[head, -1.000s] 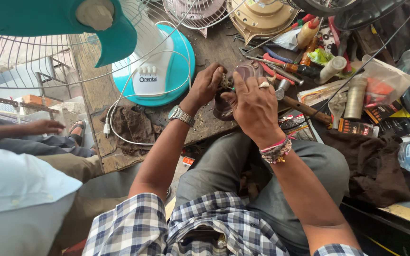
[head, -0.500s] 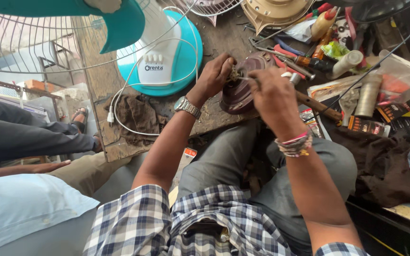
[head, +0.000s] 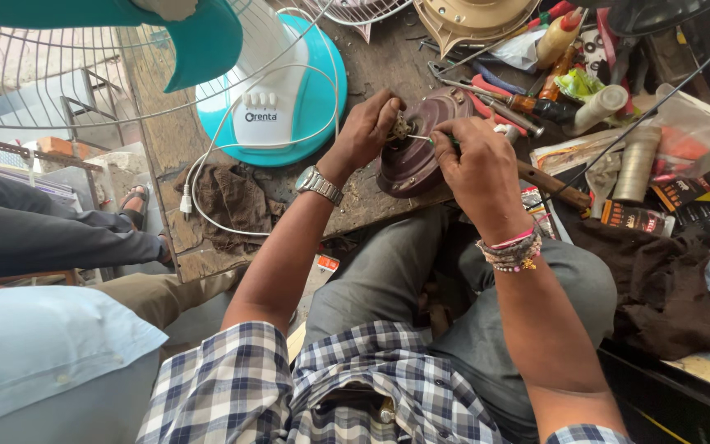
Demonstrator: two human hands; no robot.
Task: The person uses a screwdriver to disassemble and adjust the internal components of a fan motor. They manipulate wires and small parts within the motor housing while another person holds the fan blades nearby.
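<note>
Both forearms reach forward from checked sleeves and meet over the edge of a worn wooden workbench [head: 166, 123], elbows bent, wrists tilted down. The left hand [head: 365, 131], a metal watch at its wrist, is curled tight around the upper left rim of a round, dark maroon motor housing [head: 411, 160], thumb and fingers pinching near a small pale metal part at its centre. The right hand [head: 474, 164], with beaded bracelets on the wrist, is closed knuckles-up over the housing's right side, its fingertips gripping a thin green-handled tool [head: 431, 140] whose tip points at that centre part. The housing sits on the bench edge just above the person's grey-trousered knees, domed and smooth with a dull sheen. To the left stands a table fan with a glossy teal round base [head: 322, 90], a white panel and a white cord looping over a crumpled brown rag [head: 232, 201]. A wire fan guard [head: 34, 74] fills the upper left. Right of the hands lies a clutter of screwdrivers, small bottles, a grey cylinder [head: 636, 164] and plastic packets, with dark brown cloth [head: 659, 279] beside the right knee
</note>
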